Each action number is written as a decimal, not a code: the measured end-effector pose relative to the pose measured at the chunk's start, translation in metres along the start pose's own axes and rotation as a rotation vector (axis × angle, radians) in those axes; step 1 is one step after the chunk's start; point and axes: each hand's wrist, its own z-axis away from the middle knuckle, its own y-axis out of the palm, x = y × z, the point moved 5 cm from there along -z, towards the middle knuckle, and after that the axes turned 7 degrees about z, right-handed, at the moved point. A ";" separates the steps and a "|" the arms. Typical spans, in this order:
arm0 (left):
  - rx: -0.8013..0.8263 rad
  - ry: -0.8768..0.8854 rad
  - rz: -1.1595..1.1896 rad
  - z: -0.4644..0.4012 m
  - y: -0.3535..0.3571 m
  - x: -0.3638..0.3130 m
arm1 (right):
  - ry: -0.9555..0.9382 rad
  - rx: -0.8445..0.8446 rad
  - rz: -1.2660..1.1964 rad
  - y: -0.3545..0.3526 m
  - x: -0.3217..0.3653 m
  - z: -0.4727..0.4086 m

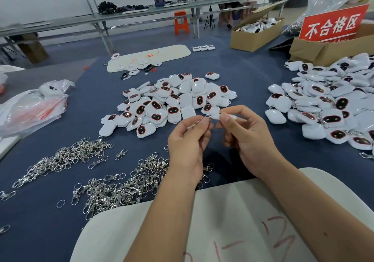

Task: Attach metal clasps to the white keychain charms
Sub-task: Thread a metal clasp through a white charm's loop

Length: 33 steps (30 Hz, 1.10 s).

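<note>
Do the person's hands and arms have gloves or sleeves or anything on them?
No gloves and no sleeves show. The left hand and the right hand are bare, and both forearms are bare down to the bottom of the picture. I see no rings, watch or bracelet. The fingernails look short and unpainted. The right forearm has a small dark spot on it.

White plastic charms and silver metal clasps, on our blue-covered bench

We hold one rounded white plastic keychain charm [224,116] raised above the cloth, a small silver metal swivel clasp [197,122] meeting its left edge; loose charms with dark red-rimmed faces lie heaped in a central pile [172,101] and a larger right-hand pile [327,103], with shiny clasps and split rings tangled in two near-left heaps [66,158] [125,186].
</note>
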 end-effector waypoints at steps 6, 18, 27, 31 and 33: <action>-0.015 -0.012 0.001 -0.002 -0.003 0.001 | -0.016 0.024 0.045 0.001 -0.001 0.000; 0.192 0.369 -0.945 -0.012 -0.007 -0.026 | -0.070 -0.031 0.244 0.001 0.000 0.002; 0.094 0.308 -0.652 -0.004 -0.002 -0.015 | -0.041 -0.151 0.140 -0.004 0.003 0.003; 0.045 0.158 -0.434 0.000 0.017 0.011 | -0.021 -0.352 0.105 -0.017 0.004 0.003; 0.057 0.098 -0.430 -0.002 0.036 0.024 | -0.008 -0.477 0.118 -0.028 0.004 0.005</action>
